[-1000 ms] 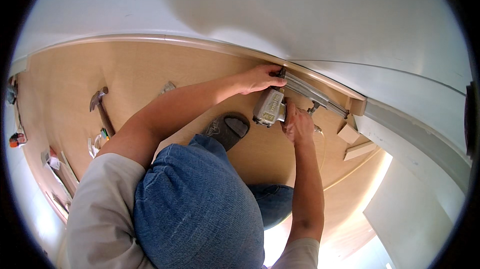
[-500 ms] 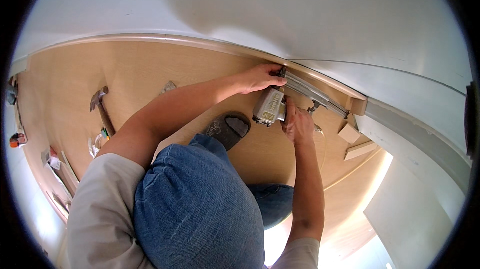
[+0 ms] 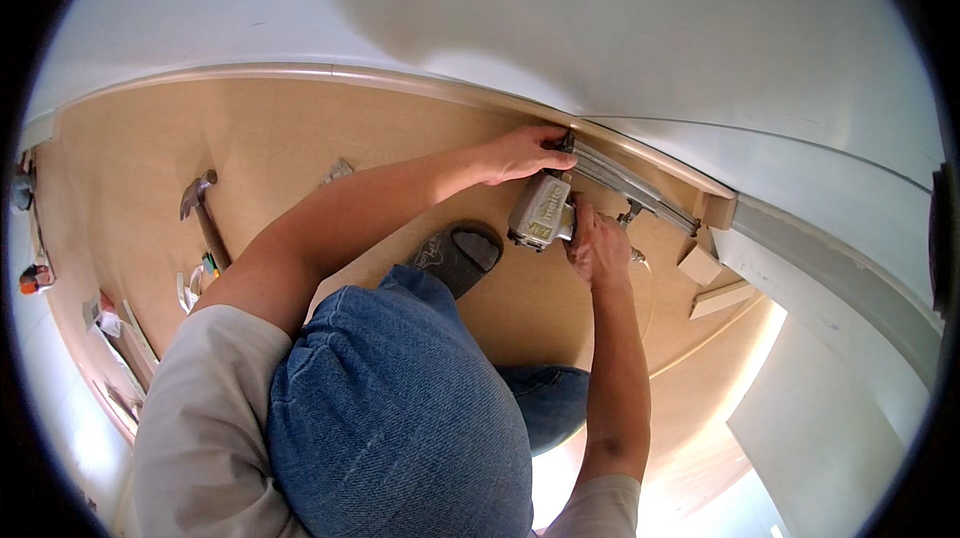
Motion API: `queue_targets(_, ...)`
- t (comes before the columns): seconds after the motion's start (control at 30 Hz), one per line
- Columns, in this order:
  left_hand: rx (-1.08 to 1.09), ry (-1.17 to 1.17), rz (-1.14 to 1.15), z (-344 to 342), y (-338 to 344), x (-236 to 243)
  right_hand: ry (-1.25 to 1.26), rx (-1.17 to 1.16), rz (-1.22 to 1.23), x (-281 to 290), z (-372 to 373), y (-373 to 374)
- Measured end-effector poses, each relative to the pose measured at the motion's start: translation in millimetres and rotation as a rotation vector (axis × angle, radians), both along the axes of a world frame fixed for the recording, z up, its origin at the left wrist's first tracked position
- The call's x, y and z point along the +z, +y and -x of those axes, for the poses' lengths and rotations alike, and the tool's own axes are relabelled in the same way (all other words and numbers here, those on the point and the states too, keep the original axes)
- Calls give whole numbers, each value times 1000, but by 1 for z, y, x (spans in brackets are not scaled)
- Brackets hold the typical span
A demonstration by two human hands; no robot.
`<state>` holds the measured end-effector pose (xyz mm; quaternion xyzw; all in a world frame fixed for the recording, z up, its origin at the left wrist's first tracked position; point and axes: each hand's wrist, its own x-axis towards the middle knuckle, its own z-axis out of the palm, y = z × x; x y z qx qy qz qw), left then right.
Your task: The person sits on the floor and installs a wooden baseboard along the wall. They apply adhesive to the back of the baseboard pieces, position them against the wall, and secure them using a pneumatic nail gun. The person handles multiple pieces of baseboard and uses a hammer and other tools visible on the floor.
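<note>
A grey metal nail gun (image 3: 543,210) lies on its side low over the wooden floor, its nose up against the wood-coloured baseboard (image 3: 450,91) at the foot of the white wall. My right hand (image 3: 600,250) is wrapped round its handle. At the nose end, my left hand (image 3: 525,155) has its fingers closed about the tip, close to the baseboard; what exactly the fingertips press on is partly hidden. The gun's long magazine (image 3: 635,188) stretches rightward alongside the baseboard. From the handle's end a pale air hose (image 3: 648,308) trails across the floor.
A claw hammer (image 3: 203,216) lies on the floor to the left, near a roll of tape (image 3: 188,290). Wood offcuts (image 3: 722,300) sit at the right by a white panel (image 3: 820,418). Wood strips (image 3: 125,358) lie far left. My shoe (image 3: 458,256) is just below the nail gun.
Almost nothing differs. The nail gun and both hands have shifted very slightly, with the nose still at the baseboard.
</note>
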<state>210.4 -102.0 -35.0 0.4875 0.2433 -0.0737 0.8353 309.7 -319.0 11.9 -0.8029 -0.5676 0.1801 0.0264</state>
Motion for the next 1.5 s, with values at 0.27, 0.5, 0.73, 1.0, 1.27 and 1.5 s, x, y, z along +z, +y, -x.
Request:
queue_targets(0.27, -21, -12, 31, -1, 2, 3, 17, -38, 57, 2, 2, 2)
queue_targets(0.5, -35, -19, -4, -2, 1, -4, 19, -17, 11, -2, 0, -2)
queue_targets(0.73, -26, -13, 0, -2, 1, -2, 17, -14, 1, -2, 0, 1)
queue_targets(1.0, -10, -9, 14, -1, 3, 4, 15, -31, 59, 0, 1, 1)
queue_targets(1.27, -26, -15, 5, -1, 1, -10, 37, -41, 31, 1, 3, 3)
queue_targets(1.5, -26, 7, 45, -1, 5, 9, 27, -37, 20, 2, 3, 4)
